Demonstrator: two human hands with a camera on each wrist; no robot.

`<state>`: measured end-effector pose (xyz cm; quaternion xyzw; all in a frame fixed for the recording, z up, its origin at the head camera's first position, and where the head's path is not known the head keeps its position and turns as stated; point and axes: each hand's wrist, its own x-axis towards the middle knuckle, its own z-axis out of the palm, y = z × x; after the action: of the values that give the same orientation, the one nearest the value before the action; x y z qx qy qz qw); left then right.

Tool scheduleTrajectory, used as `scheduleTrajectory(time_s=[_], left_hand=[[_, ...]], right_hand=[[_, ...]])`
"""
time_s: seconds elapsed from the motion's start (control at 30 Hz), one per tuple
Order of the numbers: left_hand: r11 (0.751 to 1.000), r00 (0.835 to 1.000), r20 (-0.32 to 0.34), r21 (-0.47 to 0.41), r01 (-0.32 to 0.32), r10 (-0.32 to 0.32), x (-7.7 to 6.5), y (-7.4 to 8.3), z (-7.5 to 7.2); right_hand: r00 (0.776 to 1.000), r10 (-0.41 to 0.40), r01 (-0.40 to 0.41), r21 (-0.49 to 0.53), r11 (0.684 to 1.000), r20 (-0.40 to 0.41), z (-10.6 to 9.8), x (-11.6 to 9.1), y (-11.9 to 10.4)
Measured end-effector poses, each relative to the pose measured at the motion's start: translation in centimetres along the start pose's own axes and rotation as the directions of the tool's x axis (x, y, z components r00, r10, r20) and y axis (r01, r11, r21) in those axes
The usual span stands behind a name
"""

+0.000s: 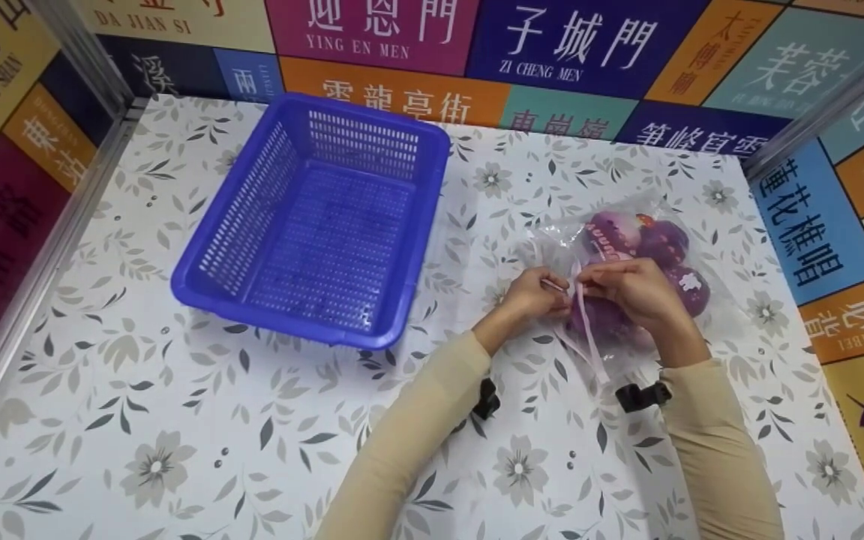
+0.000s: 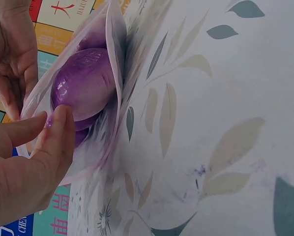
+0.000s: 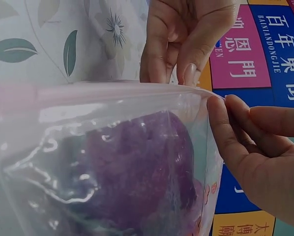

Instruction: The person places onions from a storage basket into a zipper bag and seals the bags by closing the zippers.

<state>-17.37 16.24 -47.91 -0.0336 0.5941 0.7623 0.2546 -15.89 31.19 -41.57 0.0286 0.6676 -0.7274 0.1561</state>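
Observation:
A clear plastic bag (image 3: 53, 110) with a pinkish rim lies on the table at the right. Several round, glossy purple things (image 2: 83, 81), onion-like in shape, are inside; one has a paler patch. My left hand (image 1: 533, 294) pinches the bag's rim between thumb and fingers. Opposite it, my right hand (image 1: 646, 292) pinches the rim too, close to the left fingertips. In the left wrist view the mouth stands parted, showing the purple things within. Printed lettering covers part of the bag's front.
A blue plastic basket (image 1: 312, 240) with slotted walls stands left of the bag, with nothing in it. The table (image 1: 252, 442) has a leaf-and-flower cover, with small purple smudges in the left wrist view. Colourful lettered panels (image 1: 394, 94) wall the back and sides.

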Motion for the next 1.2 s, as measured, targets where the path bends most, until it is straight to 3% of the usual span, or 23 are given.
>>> scheduleTrajectory(time_s=[0.23,0.47,0.7,0.93,1.2], left_hand=[[0.998,0.999,0.002,-0.045,0.040,-0.040,0.1,-0.1,-0.7],[0.999,0.999,0.016,-0.008,0.033,-0.033,-0.2,0.1,-1.4],[0.999,0.997,0.067,-0.009,0.049,-0.048,-0.2,-0.1,-1.1],[0.998,0.997,0.061,-0.037,0.051,-0.049,0.0,-0.3,-0.6],[0.999,0.998,0.054,0.009,0.042,-0.043,-0.1,-0.1,-1.0]], right_hand=[[1.000,0.005,-0.005,-0.002,1.000,0.003,-0.1,-0.1,-0.1],[1.000,-0.002,0.002,-0.002,1.000,0.010,-0.1,-0.1,-0.1],[1.000,-0.004,0.004,-0.024,1.000,-0.001,0.0,0.0,0.0],[1.000,-0.002,0.002,-0.025,1.000,-0.008,0.1,0.0,-0.1],[1.000,0.005,-0.005,-0.023,1.000,-0.005,0.2,-0.2,-0.2]])
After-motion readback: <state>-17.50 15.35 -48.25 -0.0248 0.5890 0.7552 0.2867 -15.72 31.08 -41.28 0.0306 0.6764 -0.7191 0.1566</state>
